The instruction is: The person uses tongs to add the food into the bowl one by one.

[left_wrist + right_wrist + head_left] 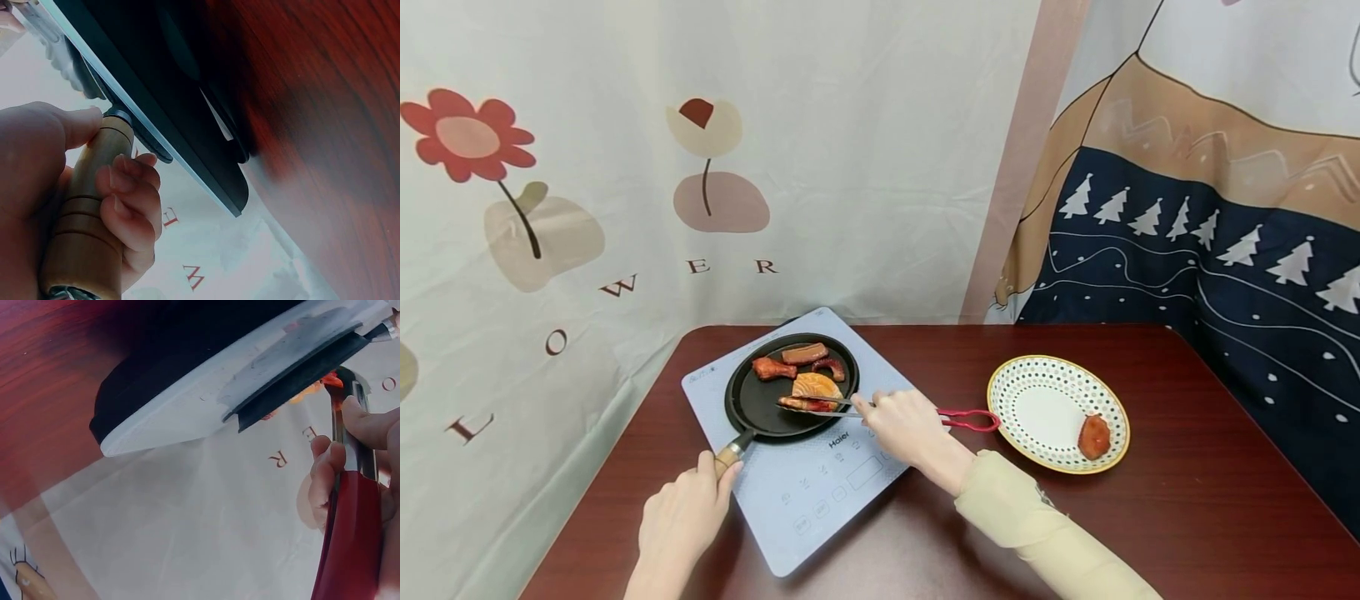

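My left hand (685, 510) grips the wooden handle (84, 219) of a black frying pan (760, 421), its fingers curled round the wood. My right hand (906, 425) holds metal tongs with red handles (353, 537). The tongs' tips reach into the pan, at a glossy reddish-brown food piece (808, 405) beside an orange, pale-striped slice (816, 385); whether they clamp it I cannot tell. Farther back in the pan lie a drumstick (773, 368), a sausage-like piece (803, 354) and a curled reddish piece (830, 368).
Beneath the pan is a pale Haier induction cooker (797, 533), set at an angle on the dark red wooden table (1195, 500). To the right stands a dotted plate (1037, 408) with a yellow rim, bearing one brown food piece (1094, 437). A printed curtain (880, 167) hangs behind.
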A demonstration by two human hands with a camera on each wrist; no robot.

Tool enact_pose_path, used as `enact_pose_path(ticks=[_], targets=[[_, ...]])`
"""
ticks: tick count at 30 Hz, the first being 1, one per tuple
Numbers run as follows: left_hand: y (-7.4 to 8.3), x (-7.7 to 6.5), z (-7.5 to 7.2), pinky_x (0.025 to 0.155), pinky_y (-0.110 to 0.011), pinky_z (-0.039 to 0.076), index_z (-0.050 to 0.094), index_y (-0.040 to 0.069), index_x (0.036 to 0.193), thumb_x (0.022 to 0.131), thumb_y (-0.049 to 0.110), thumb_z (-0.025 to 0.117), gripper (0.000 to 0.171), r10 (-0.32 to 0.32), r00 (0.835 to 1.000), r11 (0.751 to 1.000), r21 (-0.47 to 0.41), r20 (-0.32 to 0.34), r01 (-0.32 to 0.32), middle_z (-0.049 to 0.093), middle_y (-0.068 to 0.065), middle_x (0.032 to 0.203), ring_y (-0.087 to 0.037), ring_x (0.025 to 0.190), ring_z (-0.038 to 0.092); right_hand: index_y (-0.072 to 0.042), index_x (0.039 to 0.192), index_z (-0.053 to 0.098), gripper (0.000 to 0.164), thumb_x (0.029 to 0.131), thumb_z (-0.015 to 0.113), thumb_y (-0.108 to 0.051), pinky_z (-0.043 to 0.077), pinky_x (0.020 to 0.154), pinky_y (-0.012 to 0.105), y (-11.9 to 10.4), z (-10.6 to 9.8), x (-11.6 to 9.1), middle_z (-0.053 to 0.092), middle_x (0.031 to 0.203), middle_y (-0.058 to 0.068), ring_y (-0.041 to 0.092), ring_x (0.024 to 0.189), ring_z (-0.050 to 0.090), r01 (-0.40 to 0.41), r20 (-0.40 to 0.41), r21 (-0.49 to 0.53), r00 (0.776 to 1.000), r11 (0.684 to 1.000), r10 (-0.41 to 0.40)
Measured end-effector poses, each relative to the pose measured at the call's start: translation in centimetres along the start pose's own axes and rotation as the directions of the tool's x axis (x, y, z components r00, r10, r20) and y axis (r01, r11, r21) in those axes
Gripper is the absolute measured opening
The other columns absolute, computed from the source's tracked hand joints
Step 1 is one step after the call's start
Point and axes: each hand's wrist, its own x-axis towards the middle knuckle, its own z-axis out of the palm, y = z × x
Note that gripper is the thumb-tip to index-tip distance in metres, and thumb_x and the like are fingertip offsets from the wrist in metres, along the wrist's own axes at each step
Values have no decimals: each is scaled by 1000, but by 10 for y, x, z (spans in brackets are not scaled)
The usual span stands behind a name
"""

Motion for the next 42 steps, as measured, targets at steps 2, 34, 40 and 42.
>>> enact_pose_path(ticks=[2, 34, 40, 42], targets=[[0, 0, 0, 46, -46, 39, 46, -1, 89, 96, 37, 50, 39, -1, 1000, 1000, 0, 3, 1, 56, -17, 62, -37, 54, 57, -22, 107, 62, 18, 89, 63, -27, 44, 44, 27, -1, 3, 1, 66, 73, -4, 15, 55, 61, 19, -19, -44, 1000, 999, -20], [1, -1, 0, 46, -46, 39, 45, -1, 89, 97, 39, 49, 41, -7, 1000, 1000, -6, -14, 7, 56, -18, 63, -39, 55, 57, -18, 111, 64, 40, 80, 73, -41, 38, 42, 28, 0, -13, -9, 56, 63, -3, 15, 46, 52, -46, -97, 154, 993, 987, 61], [1, 0, 1, 46, -47, 39, 46, -1, 89, 96, 39, 50, 40, -9, 1000, 1000, -2, -13, 9, 57, -19, 64, -40, 55, 57, -18, 110, 63, 40, 79, 73, -41, 36, 39, 29, 11, -15, -18, 56, 64, -2, 17, 44, 52, -88, -93, 154, 990, 984, 103], [1, 0, 1, 46, -47, 39, 45, -1, 89, 96, 38, 50, 40, -7, 1000, 1000, -1, -17, 7, 57, -19, 64, -40, 55, 57, -19, 109, 63, 40, 79, 74, -41, 34, 38, 28, 15, -15, -23, 56, 63, -2, 16, 43, 51, -100, -95, 157, 989, 982, 116]])
